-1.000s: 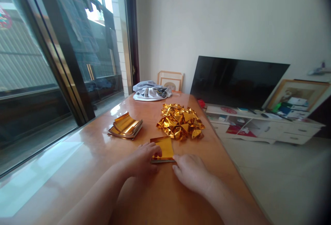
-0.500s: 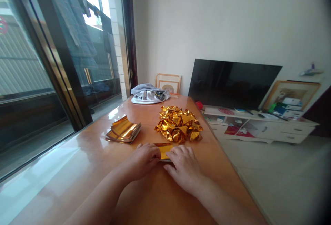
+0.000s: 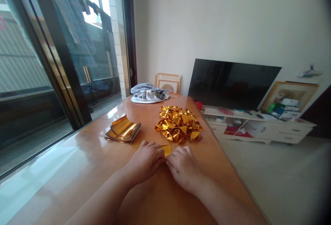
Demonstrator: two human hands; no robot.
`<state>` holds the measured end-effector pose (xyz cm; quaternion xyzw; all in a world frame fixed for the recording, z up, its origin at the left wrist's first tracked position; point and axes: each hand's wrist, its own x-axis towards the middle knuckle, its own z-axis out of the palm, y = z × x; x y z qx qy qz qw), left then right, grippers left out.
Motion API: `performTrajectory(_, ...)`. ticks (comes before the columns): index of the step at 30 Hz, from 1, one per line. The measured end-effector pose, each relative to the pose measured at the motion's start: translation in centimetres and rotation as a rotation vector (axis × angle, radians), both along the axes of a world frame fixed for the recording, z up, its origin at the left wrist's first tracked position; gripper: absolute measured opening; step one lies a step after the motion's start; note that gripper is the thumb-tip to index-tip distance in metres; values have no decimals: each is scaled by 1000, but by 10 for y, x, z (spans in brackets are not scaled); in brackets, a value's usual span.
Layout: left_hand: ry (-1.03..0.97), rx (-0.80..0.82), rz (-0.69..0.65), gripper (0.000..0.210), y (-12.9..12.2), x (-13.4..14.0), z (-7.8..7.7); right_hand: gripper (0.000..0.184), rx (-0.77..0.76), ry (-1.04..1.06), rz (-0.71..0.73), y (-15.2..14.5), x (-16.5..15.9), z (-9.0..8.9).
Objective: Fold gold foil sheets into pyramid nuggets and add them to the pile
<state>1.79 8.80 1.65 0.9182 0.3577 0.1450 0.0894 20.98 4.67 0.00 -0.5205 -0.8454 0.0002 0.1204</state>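
A sheet of gold foil paper [image 3: 167, 150] lies between my hands on the table, with most of it covered by my fingers. My left hand [image 3: 150, 157] is closed on its left part, fingers bent together. From the right, my right hand [image 3: 183, 163] grips the other side, thumb and fingertips pressed near the paper's front edge. Just beyond stands a heap of folded gold foil pieces [image 3: 179, 124]. To the left rests a stack of gold foil sheets [image 3: 123, 129], curled up at one edge.
The glossy wooden table [image 3: 98, 170] runs away from me. At its far end are bunched grey cloths [image 3: 147, 94] and a picture frame [image 3: 168, 80]. A black television [image 3: 232, 83] stands on a white cabinet [image 3: 271, 128] to the right. Glass sliding doors [image 3: 64, 73] line the left.
My hands have come closer together over the gold paper, the left one moving right. Less of the sheet shows between them. The heap and the stack stay put.
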Motion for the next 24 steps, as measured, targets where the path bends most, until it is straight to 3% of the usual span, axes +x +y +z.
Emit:
performTrajectory(6, 27, -27, 11, 21, -1, -4, 5, 34, -47, -62, -3, 1, 10, 10)
performTrajectory(14, 40, 31, 94, 25, 6, -14, 2, 33, -33, -12, -99, 6, 18, 7)
performTrajectory(20, 34, -10, 56, 22, 1, -6, 3, 24, 10, 91, 1, 1, 4, -1)
performTrajectory(24, -6, -26, 18, 20, 0, -9, 5, 34, 1, 67, 20, 3, 4, -3)
